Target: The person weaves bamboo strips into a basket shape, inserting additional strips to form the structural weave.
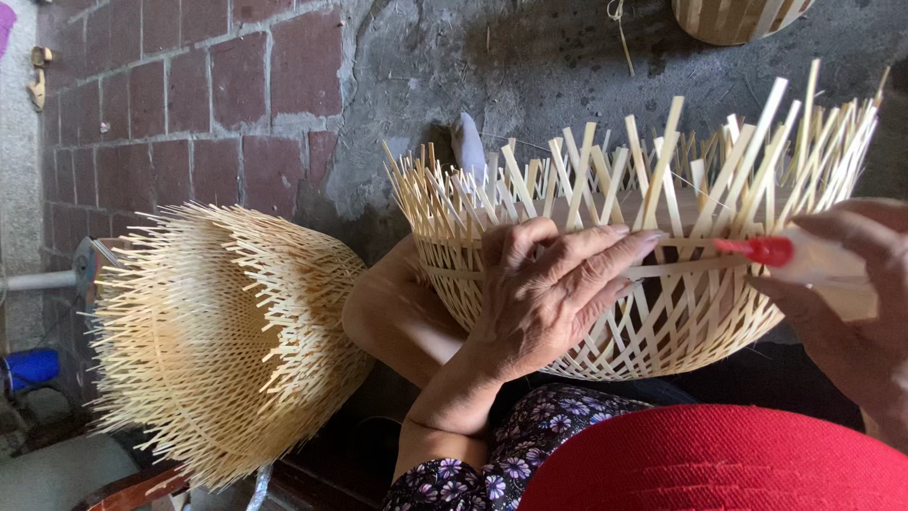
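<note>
An unfinished woven bamboo basket (pixel 662 322) with many loose strip ends sticking up rests on my lap. My left hand (pixel 549 293) lies flat against its outer wall, fingers pressing the horizontal band near the rim. My right hand (pixel 851 312) at the right edge grips a small pale bottle with a red nozzle (pixel 766 251), the tip touching the band on the basket. The red brim of my hat (pixel 719 464) fills the lower right.
A stack of similar unfinished baskets (pixel 218 341) sits on the left. Behind are a red brick wall (pixel 189 104) and grey plastered wall (pixel 530 66). Another basket (pixel 738 19) shows at the top edge. A blue object (pixel 28 367) lies far left.
</note>
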